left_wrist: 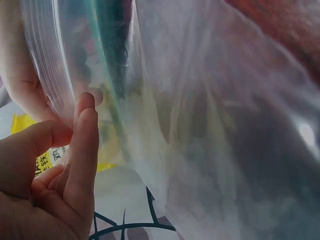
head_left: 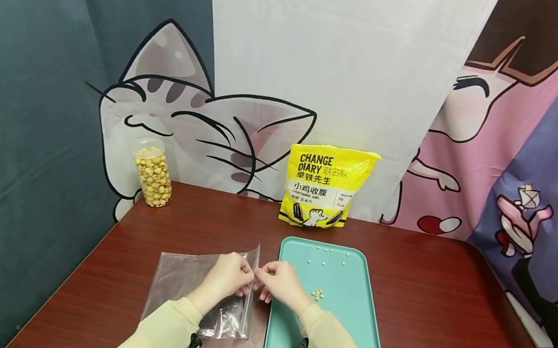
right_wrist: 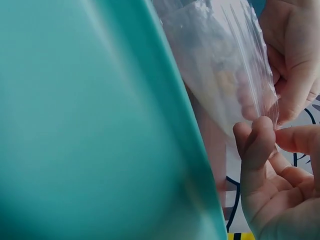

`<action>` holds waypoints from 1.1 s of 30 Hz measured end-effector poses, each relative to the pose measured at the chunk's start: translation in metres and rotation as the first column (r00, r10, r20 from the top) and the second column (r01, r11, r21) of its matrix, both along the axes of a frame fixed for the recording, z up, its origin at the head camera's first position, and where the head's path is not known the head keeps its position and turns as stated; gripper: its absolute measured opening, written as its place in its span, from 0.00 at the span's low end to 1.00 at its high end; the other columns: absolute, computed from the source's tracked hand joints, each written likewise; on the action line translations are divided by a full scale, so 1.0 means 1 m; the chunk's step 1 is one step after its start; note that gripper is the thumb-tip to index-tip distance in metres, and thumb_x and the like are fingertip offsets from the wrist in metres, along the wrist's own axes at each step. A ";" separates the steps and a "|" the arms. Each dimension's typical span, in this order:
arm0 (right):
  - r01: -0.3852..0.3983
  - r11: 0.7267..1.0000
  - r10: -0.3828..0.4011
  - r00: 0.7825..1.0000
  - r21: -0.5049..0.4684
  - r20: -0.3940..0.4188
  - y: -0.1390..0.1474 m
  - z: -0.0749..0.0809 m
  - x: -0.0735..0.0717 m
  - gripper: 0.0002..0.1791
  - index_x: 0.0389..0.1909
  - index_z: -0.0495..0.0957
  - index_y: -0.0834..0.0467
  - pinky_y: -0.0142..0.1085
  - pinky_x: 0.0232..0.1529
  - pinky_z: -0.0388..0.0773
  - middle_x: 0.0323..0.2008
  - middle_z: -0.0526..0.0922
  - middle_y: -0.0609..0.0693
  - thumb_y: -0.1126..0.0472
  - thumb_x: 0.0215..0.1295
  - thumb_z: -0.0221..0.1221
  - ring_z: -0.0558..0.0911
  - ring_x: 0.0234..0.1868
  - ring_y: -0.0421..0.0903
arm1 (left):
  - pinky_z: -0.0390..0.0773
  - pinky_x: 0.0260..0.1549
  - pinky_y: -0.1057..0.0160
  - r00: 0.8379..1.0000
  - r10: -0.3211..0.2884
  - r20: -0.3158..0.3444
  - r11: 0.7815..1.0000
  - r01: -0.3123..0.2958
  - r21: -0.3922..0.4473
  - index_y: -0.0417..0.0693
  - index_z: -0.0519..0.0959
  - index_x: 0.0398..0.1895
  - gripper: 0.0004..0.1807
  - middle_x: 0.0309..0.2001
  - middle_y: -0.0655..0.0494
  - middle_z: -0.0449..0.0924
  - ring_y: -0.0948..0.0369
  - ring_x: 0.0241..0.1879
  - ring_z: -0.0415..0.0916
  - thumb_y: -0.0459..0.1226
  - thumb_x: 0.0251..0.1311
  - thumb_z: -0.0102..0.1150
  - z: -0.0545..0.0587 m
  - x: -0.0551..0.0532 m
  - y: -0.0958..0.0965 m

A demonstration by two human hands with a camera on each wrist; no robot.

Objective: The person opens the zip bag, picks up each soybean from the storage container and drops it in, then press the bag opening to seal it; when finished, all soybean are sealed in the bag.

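Note:
A clear zip bag (head_left: 183, 274) lies on the table's left half, its ridged zip edge raised toward the tray. My left hand (head_left: 227, 274) pinches that edge between thumb and fingers. Close beside it my right hand (head_left: 280, 282) pinches the same edge, over the tray's left rim. In the left wrist view the bag (left_wrist: 200, 115) fills most of the picture, with the zip lines running down to the fingertips. The right wrist view has the bag's zip edge (right_wrist: 250, 55) between both hands.
The teal tray (head_left: 344, 316) holds several small pale pieces (head_left: 317, 294). At the back stand a yellow snack bag (head_left: 326, 187) and, further left, a clear jar of popcorn-like pieces (head_left: 153, 175). A printed cloth backdrop (head_left: 340, 57) hangs behind the brown table (head_left: 441, 318).

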State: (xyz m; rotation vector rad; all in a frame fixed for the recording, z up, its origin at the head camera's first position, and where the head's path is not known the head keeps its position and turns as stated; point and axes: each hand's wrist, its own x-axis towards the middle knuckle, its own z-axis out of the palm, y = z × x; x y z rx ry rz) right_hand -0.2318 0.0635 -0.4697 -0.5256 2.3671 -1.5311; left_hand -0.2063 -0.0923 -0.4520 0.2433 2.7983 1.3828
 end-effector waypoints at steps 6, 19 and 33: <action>0.001 1.000 -0.001 1.000 0.009 0.008 -0.002 0.000 0.001 0.15 0.23 0.80 0.64 0.38 0.16 0.77 0.20 0.83 0.56 0.61 0.66 0.53 0.75 0.10 0.38 | 0.73 0.11 0.70 1.000 0.010 -0.018 0.999 -0.010 -0.037 0.41 0.80 0.12 0.12 0.10 0.55 0.77 0.64 0.09 0.75 0.28 0.50 0.52 0.000 0.001 0.000; -0.036 0.999 0.036 0.999 -0.020 0.022 -0.003 0.000 0.002 0.13 0.23 0.78 0.66 0.35 0.16 0.77 0.22 0.83 0.62 0.68 0.63 0.48 0.75 0.11 0.38 | 0.72 0.11 0.69 1.000 0.013 -0.017 0.998 -0.014 -0.054 0.43 0.80 0.13 0.12 0.09 0.55 0.76 0.61 0.10 0.77 0.30 0.49 0.52 0.005 0.003 -0.002; -0.076 0.997 0.076 0.997 0.018 0.001 -0.002 -0.001 0.003 0.09 0.22 0.75 0.67 0.41 0.18 0.79 0.18 0.81 0.56 0.70 0.59 0.50 0.76 0.12 0.39 | 0.75 0.12 0.67 0.999 -0.008 0.037 1.000 0.008 0.015 0.40 0.82 0.16 0.10 0.12 0.52 0.79 0.60 0.11 0.78 0.28 0.48 0.52 -0.003 0.005 -0.004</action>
